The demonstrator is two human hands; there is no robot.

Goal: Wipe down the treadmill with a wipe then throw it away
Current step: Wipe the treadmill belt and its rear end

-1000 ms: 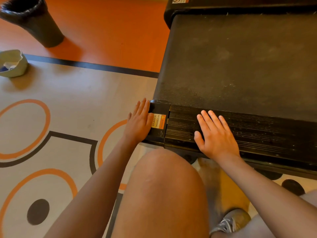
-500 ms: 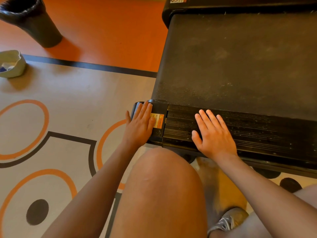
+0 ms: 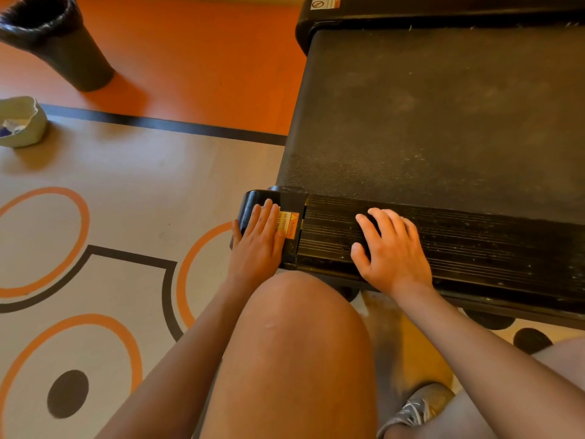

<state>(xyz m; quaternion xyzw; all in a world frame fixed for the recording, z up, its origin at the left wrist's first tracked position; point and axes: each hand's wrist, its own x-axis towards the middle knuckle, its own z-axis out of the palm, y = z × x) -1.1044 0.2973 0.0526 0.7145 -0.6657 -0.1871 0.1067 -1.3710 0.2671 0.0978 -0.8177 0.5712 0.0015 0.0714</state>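
The black treadmill (image 3: 443, 115) fills the upper right, its dusty belt running away from me. My left hand (image 3: 258, 245) lies flat with straight fingers on the rear corner cap, beside an orange warning sticker (image 3: 289, 224). My right hand (image 3: 391, 251) rests on the ribbed rear end rail (image 3: 490, 248) with its fingers bent and fingertips pressing down; nothing shows in it. A pale tub of wipes (image 3: 20, 122) sits on the floor at the far left. No loose wipe is visible in either hand.
A black lined trash bin (image 3: 60, 42) stands on the orange floor at the upper left. The patterned floor (image 3: 126, 201) with circles spreads left of the treadmill. My bare knee (image 3: 297, 343) and a grey shoe (image 3: 418, 407) are at the bottom.
My left hand slid further onto the corner cap. My right hand's fingers went from flat and straight to bent, fingertips pressing the rail. The view shifted slightly.
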